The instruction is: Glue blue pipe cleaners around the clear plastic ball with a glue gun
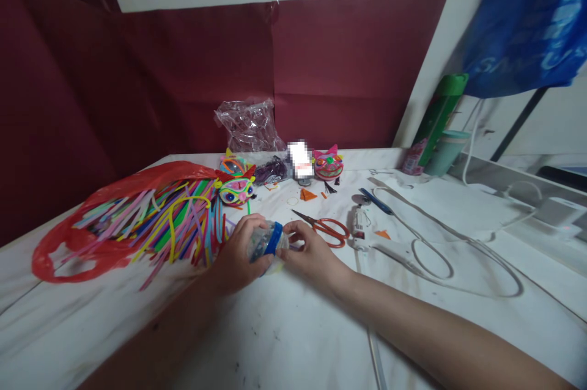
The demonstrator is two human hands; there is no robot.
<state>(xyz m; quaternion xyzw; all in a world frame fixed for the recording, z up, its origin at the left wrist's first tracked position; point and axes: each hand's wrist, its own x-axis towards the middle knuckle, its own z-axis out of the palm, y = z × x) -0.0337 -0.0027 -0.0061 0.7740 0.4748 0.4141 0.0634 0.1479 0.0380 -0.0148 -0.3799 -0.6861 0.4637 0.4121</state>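
Near the middle of the table, my left hand (243,253) is wrapped round a small clear plastic container (260,242) with a blue band (274,239) across it. My right hand (306,249) touches the container's right side, its fingers pinched at the end by the blue band. Whether those fingers hold anything separate is hidden. Just beyond and to the right lie scissors (328,230) with orange handles. A white glue gun (367,237) rests further right. Behind my left hand sits a colourful decorated face figure (236,188).
Many coloured fuzzy sticks (160,219) lie on a red plastic bag (50,261) at the left. At the back are a clear bag (250,124), a phone (300,159) and a pink face figure (329,164). A cable (499,261) loops across the right, before a green cup (447,148).
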